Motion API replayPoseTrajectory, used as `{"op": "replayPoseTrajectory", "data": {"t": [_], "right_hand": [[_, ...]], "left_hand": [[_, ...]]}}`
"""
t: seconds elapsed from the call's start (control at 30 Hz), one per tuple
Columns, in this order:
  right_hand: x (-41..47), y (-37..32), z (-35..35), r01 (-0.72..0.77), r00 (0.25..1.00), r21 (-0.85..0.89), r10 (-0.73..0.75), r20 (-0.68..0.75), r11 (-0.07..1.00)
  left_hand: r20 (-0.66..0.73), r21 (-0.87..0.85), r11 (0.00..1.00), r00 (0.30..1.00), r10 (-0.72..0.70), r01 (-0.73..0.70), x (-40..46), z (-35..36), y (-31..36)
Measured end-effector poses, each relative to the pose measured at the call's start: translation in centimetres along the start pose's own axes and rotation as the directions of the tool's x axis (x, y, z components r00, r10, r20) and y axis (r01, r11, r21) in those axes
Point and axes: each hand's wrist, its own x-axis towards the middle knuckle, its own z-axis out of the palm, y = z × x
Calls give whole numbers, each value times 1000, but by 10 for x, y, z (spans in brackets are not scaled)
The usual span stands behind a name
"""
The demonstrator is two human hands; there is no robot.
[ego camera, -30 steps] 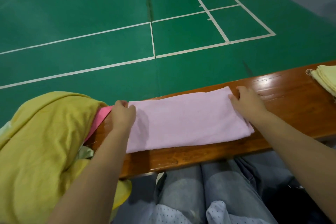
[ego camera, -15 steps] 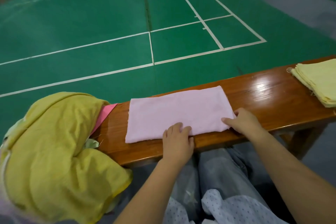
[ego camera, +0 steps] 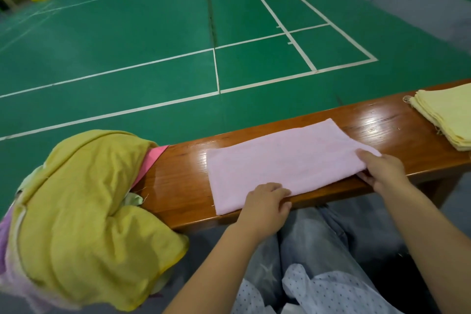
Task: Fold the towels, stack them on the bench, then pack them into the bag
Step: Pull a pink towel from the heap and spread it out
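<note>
A folded pale pink towel (ego camera: 283,160) lies flat along the wooden bench (ego camera: 178,186). My left hand (ego camera: 265,206) rests on its near long edge, fingers curled over the cloth at the bench's front rim. My right hand (ego camera: 382,171) pinches the towel's right near corner, thumb under and fingers on top. A stack of folded pale yellow towels (ego camera: 448,115) sits at the bench's right end. A heap of unfolded cloth, mostly yellow-green (ego camera: 86,211), covers the left end.
A pink cloth edge (ego camera: 153,158) pokes out from under the heap. Green court floor with white lines (ego camera: 216,71) spreads beyond the bench. My knees in grey jeans (ego camera: 318,237) are below the bench's front edge.
My left hand went from the towel's left end to its near long edge. My right hand shifted from the far right corner to the near right corner and now pinches it.
</note>
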Motion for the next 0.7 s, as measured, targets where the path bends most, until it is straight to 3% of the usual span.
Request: {"op": "replayPoseTrajectory", "data": {"t": [0.13, 0.2, 0.23, 0.3, 0.37, 0.43, 0.53, 0.6, 0.7], "right_hand": [[-6, 4, 4, 17, 1000, -10, -17, 17, 1000], [-13, 7, 13, 88, 995, -90, -84, 47, 992], [-18, 6, 18, 146, 989, -164, -137, 62, 976], [-32, 4, 34, 285, 958, -283, -263, 113, 916], [-51, -1, 55, 463, 885, -312, -410, 222, 830], [-78, -4, 80, 644, 761, -317, -542, 357, 696], [-117, 15, 122, 828, 555, -331, -577, 600, 453], [-133, 43, 146, 892, 449, -363, -455, 769, 268], [-137, 88, 162, 889, 406, -439, -217, 887, -128]], "left_hand": [[17, -47, 999, 1000, 22, -21, -3, 1, -5], [-5, -265, 964, 1000, -20, 18, -8, -5, -9], [-15, -463, 882, 994, -110, 90, -10, -11, -10], [0, -828, 528, 942, -335, 188, -14, -27, -16], [55, -971, 177, 868, -494, 162, -13, -45, -30], [130, -990, -29, 813, -567, 138, -14, -61, -47], [228, -972, -101, 768, -598, 210, -19, -71, -66], [257, -965, -118, 750, -609, 234, -24, -72, -72], [276, -960, -135, 736, -618, 246, -29, -72, -78]]}}
